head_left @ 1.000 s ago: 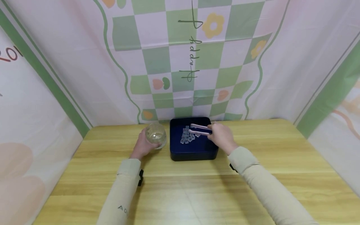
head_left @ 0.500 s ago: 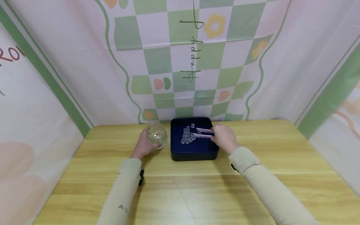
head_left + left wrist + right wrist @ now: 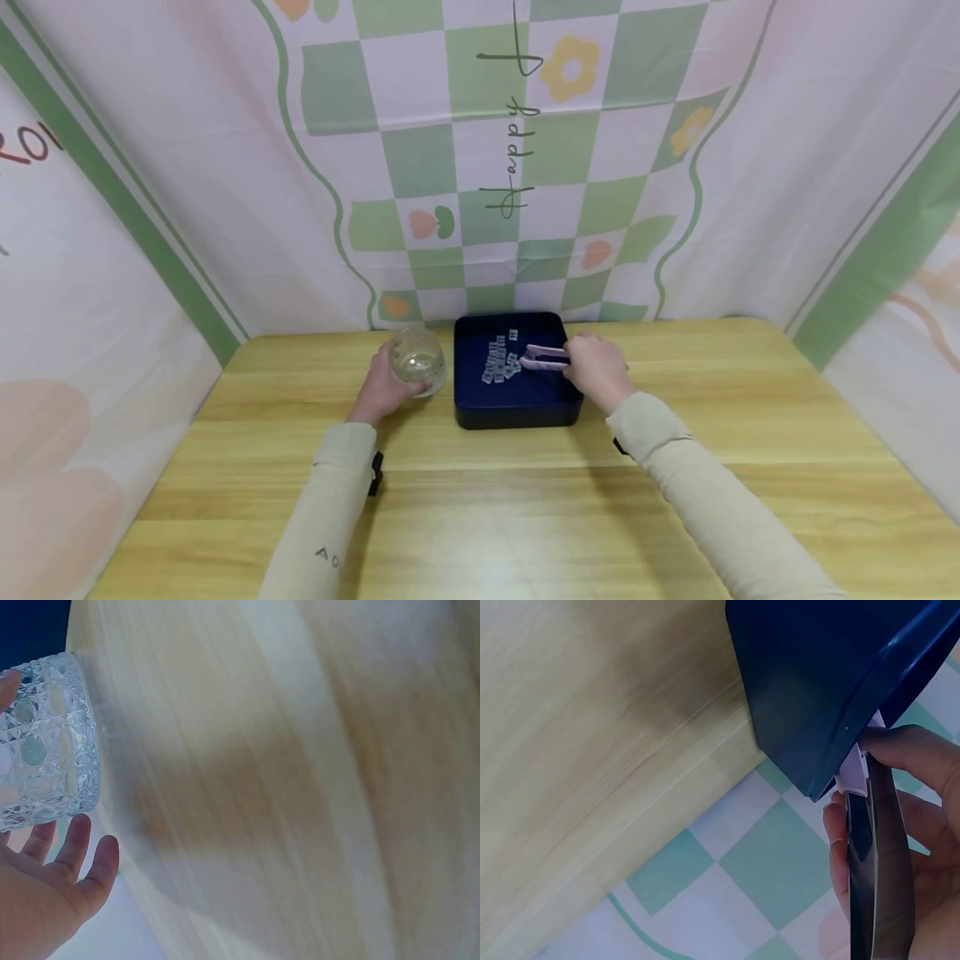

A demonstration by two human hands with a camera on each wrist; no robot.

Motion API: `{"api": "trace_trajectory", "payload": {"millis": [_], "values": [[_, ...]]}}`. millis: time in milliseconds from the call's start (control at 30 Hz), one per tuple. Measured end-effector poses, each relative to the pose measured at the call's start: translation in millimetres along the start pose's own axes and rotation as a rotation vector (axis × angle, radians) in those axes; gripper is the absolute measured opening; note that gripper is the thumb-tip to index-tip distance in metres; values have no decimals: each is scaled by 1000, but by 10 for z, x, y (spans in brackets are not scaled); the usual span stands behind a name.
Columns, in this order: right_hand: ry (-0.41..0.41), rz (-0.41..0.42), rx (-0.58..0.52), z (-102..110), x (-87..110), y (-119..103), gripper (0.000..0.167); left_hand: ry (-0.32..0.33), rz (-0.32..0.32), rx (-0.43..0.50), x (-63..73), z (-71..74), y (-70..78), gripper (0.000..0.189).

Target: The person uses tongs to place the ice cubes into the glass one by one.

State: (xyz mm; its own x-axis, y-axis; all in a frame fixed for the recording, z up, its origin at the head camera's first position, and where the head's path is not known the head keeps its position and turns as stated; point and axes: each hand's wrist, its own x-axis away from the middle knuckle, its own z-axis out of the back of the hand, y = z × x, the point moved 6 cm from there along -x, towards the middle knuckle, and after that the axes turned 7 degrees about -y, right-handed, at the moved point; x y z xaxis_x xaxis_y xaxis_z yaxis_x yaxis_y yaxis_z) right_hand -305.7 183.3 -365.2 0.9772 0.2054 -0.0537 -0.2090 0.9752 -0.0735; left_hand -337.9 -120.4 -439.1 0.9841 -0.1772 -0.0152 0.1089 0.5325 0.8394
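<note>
Navy blue, the tray [image 3: 517, 415] stands on the pale wooden bench [image 3: 480, 517] in the head view, close to the checked cloth [image 3: 491, 167] behind. Inside, clear cubes [image 3: 495, 362] lie in a cluster left of the middle, with one more set apart near the back wall. Just left of the tray is the clear glass [image 3: 417, 358], upright, with the left hand [image 3: 384, 387] at its side, its grip curled round it. The right hand [image 3: 596, 367], over the tray's right edge, has its grip pinching the pink tongs [image 3: 547, 358]. Their tips point left, over the tray, right beside the cluster; whether they hold a cube I cannot tell. Both arms wear cream sleeves [image 3: 727, 492].

From the left wrist, the glass shows a faceted pattern with round spots. The thumb lies on one side and the fingers on the other, the nearer ones slightly spread. A corner of the tray shows beyond.

From the right wrist, thumb and fingers press the tongs from opposite sides, beside the tray's rim. The tongs' tips are hidden behind the tray's wall, and the cloth's green and white squares show behind.
</note>
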Motion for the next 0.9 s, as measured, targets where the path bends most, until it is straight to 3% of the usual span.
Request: {"api": "trace_trajectory", "payload": {"millis": [200, 400, 900], "values": [[-20, -5, 0, -36, -15, -17, 6, -1, -14, 4, 1, -1, 11, 97], [-27, -20, -18, -50, -20, -6, 4, -4, 14, -13, 10, -4, 14, 98], [22, -19, -66, -44, -10, 26, 7, -6, 15, -8, 22, -6, 30, 98]]}}
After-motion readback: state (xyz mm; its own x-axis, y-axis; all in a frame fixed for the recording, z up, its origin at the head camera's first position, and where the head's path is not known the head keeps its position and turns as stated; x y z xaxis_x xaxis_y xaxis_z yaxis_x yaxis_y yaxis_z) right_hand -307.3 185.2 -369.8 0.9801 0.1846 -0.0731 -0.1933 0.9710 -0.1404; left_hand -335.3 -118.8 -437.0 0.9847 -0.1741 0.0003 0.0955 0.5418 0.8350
